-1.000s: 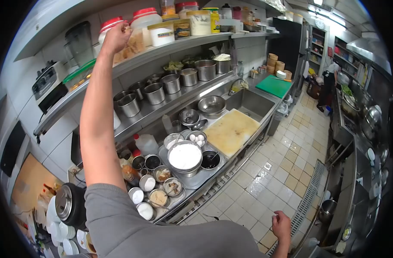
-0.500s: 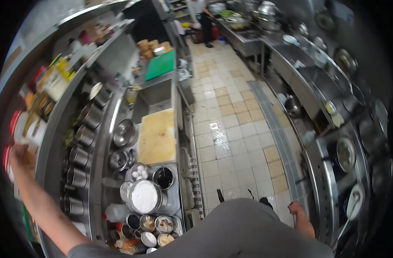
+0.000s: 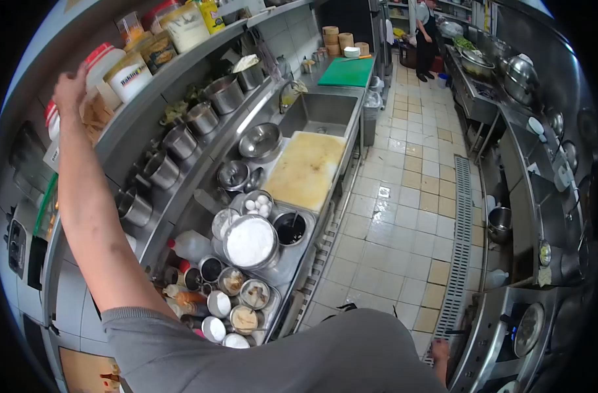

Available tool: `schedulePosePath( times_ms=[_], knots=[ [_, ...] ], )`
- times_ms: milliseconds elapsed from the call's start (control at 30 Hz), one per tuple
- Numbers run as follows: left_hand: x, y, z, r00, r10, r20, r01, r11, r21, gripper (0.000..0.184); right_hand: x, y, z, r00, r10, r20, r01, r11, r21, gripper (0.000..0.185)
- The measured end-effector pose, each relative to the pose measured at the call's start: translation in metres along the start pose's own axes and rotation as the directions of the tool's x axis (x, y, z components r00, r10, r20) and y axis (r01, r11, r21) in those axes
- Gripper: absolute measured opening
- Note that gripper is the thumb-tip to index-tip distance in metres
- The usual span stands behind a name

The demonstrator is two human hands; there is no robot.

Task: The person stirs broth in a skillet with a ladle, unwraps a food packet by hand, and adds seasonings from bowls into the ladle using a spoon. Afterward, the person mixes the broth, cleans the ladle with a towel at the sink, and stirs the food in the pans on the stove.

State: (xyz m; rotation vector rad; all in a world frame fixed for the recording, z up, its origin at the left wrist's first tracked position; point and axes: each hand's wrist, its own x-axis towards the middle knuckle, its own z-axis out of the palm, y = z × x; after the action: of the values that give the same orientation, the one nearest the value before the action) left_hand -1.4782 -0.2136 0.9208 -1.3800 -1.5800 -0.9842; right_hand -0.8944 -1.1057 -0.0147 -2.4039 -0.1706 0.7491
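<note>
My left hand (image 3: pixel 72 92) is raised to the upper shelf at the left, between a large red-lidded tub (image 3: pixel 104 62) and a second red-lidded jar (image 3: pixel 51 112). Its thumb and a finger stand apart and I see nothing held, though its far side is hidden. Beside it are a white baking-powder tub (image 3: pixel 127 77) and a brown packet (image 3: pixel 97 112). Low at the right, my right hand (image 3: pixel 439 350) hangs by the stove front with its fingers curled and nothing visible in them.
Under the shelf hang steel pots (image 3: pixel 161 170). The counter carries a yellowed cutting board (image 3: pixel 307 169), a bowl of white powder (image 3: pixel 250 241), eggs (image 3: pixel 257 205) and several small tubs. At right, a stove (image 3: pixel 489 334) has a lit burner. A co-worker (image 3: pixel 424 39) stands far back.
My view has swung left and tilted up, so the counter and aisle sit further right. My left hand has moved up from the nearer red-lidded jar. My right hand stays low by the stove.
</note>
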Motion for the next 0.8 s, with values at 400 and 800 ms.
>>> schedulePosePath(
  times_ms=[400,800],
  knots=[
    [-0.694,0.362,-0.251,0.26,0.966,-0.002,0.898,-0.243,-0.367,0.009,-0.136,-0.357,-0.115,0.749,-0.647,0.145,0.332,0.556,0.762,0.032],
    [-0.806,0.466,-0.497,-0.089,0.88,-0.466,0.821,-0.201,-0.535,0.033,-0.142,-0.179,-0.226,0.949,-0.307,-0.077,0.195,0.373,0.907,0.026]
  ],
)
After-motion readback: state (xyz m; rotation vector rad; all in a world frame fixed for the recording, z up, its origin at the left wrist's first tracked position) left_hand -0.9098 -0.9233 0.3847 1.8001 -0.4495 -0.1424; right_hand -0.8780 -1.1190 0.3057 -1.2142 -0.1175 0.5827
